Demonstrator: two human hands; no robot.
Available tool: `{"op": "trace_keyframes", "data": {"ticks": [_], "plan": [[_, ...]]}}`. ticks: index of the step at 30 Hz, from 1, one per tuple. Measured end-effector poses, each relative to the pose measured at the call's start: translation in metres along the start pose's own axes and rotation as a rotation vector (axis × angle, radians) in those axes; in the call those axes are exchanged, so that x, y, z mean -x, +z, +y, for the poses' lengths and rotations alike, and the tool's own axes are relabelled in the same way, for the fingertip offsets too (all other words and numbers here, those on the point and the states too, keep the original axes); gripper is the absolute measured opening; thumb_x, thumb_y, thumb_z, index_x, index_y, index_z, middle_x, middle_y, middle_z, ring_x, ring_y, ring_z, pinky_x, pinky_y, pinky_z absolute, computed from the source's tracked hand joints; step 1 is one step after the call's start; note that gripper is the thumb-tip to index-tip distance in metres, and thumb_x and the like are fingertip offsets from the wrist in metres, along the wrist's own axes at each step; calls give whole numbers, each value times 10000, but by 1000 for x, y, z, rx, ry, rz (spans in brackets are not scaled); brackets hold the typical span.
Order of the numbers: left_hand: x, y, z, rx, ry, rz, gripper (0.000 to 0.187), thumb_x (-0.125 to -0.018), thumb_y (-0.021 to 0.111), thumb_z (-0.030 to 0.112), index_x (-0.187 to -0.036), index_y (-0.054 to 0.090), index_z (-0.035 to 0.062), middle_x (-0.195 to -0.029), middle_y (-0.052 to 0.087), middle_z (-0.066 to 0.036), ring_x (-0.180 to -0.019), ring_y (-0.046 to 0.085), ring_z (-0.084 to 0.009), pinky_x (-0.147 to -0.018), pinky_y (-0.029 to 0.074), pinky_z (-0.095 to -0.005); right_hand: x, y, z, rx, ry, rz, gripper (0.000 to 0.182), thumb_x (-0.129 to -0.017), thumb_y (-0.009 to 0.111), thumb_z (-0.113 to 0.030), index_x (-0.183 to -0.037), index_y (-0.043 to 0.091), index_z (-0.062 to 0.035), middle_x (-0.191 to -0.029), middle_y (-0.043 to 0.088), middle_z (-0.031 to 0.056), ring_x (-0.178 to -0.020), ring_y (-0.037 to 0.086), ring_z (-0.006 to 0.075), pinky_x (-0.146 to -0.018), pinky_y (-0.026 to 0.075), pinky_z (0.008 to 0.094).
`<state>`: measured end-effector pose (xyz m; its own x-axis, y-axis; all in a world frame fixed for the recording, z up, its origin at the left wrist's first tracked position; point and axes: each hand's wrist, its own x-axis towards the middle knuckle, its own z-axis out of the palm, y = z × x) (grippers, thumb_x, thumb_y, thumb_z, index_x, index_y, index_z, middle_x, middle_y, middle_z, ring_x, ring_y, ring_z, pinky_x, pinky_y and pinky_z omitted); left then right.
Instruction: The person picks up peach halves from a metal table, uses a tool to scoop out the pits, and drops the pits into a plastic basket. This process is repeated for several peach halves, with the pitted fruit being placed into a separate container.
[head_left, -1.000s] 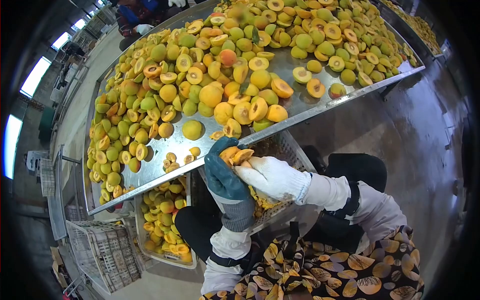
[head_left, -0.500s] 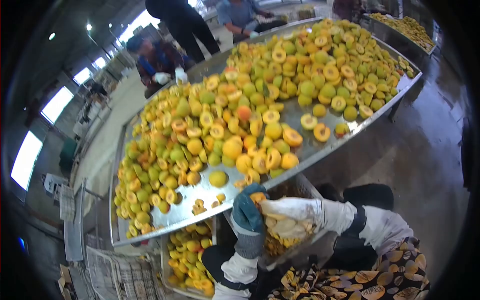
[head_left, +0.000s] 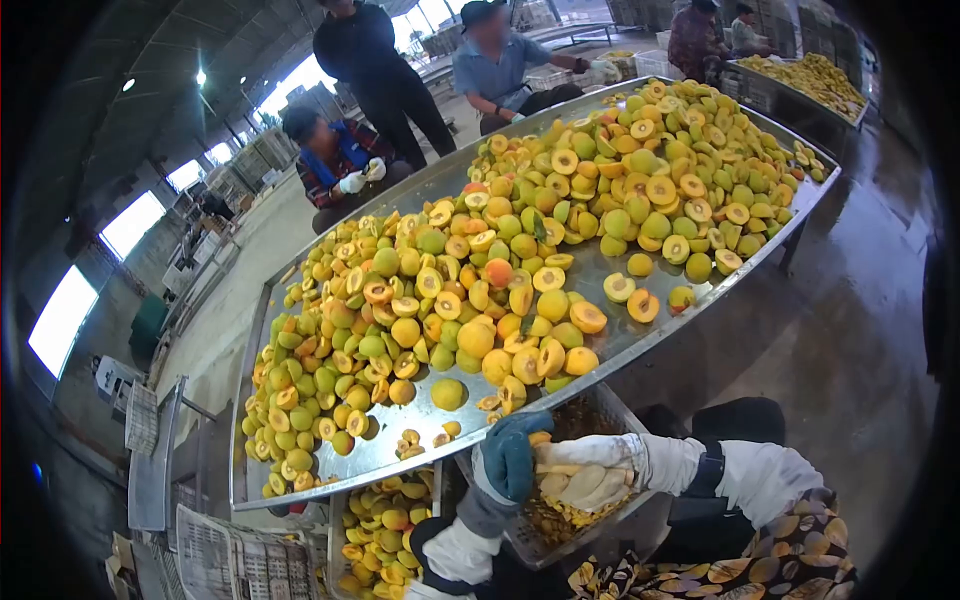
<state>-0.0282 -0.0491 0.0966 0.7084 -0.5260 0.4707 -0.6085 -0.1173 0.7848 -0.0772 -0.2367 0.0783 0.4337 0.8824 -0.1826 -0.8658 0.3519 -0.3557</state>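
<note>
My left hand (head_left: 510, 458), in a blue-grey glove, is closed around a peach half (head_left: 540, 438), of which only a small orange part shows. Close beside it, my right hand (head_left: 592, 472) wears a whitish, stained glove. Its fingers are curled, and whatever they hold is hidden. Both hands are just below the near rim of a metal table (head_left: 420, 452) heaped with yellow-green peaches (head_left: 480, 338), many cut in half. Beneath the hands is a crate (head_left: 610, 520) with yellow-brown scraps in it.
A second crate (head_left: 335, 545) with peach halves stands under the table's near edge, beside stacked white baskets (head_left: 245, 560). Across the table, a person (head_left: 340, 165) with gloved hands sits, another (head_left: 510, 70) sits further right, and one stands. Another heaped table (head_left: 800, 80) is behind.
The view has tilted up, so the table and hands appear lower and more of the people shows. My left hand has turned, and less of the peach piece is visible.
</note>
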Motion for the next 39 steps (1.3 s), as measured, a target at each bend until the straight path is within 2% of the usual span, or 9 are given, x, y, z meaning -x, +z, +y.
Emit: {"op": "trace_keyframes", "data": {"ticks": [4, 10, 14, 18, 24, 28, 32, 35, 39], "plan": [[5, -1, -8, 255, -180, -72, 535, -1086, 300, 412, -1084, 630, -9, -1039, 685, -109, -941, 649, -204, -905, 498, -352, 0, 16, 3, 148, -115, 9, 461, -1042, 453, -493, -863, 491, -70, -493, 412, -42, -315, 384, 71, -299, 301, 222], [38, -13, -47, 909, -577, 360, 545, -1065, 347, 492, -1134, 581, 5, -968, 673, -120, -833, 653, -237, -765, 550, -341, -19, 13, -3, 1934, -325, 512, 482, -930, 574, -562, -992, 685, -97, -729, 676, 177, -702, 669, 410, -600, 534, 454], [95, -100, -75, -141, -420, 546, 444, -1069, 407, 365, -1124, 634, -13, -904, 694, -129, -813, 669, -244, -769, 548, -349, -21, -20, 4, 2028, 21, 676, 506, -918, 543, -592, -1006, 701, -119, -796, 702, 173, -758, 694, 381, -668, 547, 491], [117, -163, -78, -1323, -669, 82, 495, -940, 608, 363, -1280, 598, 4, -1221, 638, -251, -1136, 615, -394, -968, 492, -441, -16, -45, 15, 2050, 87, 807, 509, -912, 559, -546, -893, 714, -62, -761, 695, 178, -736, 697, 365, -659, 554, 477], [-31, -88, -137, -1030, -411, 56, 628, -862, 666, 509, -1231, 621, 3, -1174, 647, -251, -1101, 618, -408, -972, 484, -459, -24, -28, 15, 2090, 7, 797, 506, -905, 581, -533, -840, 703, -45, -744, 687, 196, -695, 690, 375, -634, 554, 462], [-78, -83, -153, -896, -806, -150, 601, -859, 668, 488, -1257, 616, 40, -1175, 673, -184, -1042, 662, -349, -843, 545, -434, -29, -27, 5, 1852, -162, 958, 531, -914, 570, -556, -984, 668, -39, -743, 685, 205, -690, 688, 382, -629, 547, 477], [-21, -87, -144, 1133, -530, 89, 645, -948, 540, 477, -1369, 502, -9, -1300, 603, -208, -1101, 661, -290, -856, 581, -389, -17, 10, -23, 769, -203, 613, 461, -1022, 433, -408, -985, 579, 27, -503, 545, 67, -412, 519, 172, -458, 445, 288], [6, -40, -93, 582, -247, 152, 627, -980, 546, 383, -1402, 421, -63, -1334, 558, -247, -1166, 621, -327, -968, 530, -437, -18, 29, -27, 663, -238, 575, 501, -1041, 361, -399, -971, 567, 52, -477, 532, 54, -357, 452, 135, -378, 366, 243], [14, -7, -80, 1270, -443, 224, 540, -1013, 515, 347, -1360, 446, -62, -1293, 576, -219, -1105, 627, -311, -961, 525, -418, -25, 30, -25, 940, -235, 685, 502, -1028, 404, -444, -945, 591, 15, -523, 561, 63, -423, 523, 139, -420, 395, 257]]}}
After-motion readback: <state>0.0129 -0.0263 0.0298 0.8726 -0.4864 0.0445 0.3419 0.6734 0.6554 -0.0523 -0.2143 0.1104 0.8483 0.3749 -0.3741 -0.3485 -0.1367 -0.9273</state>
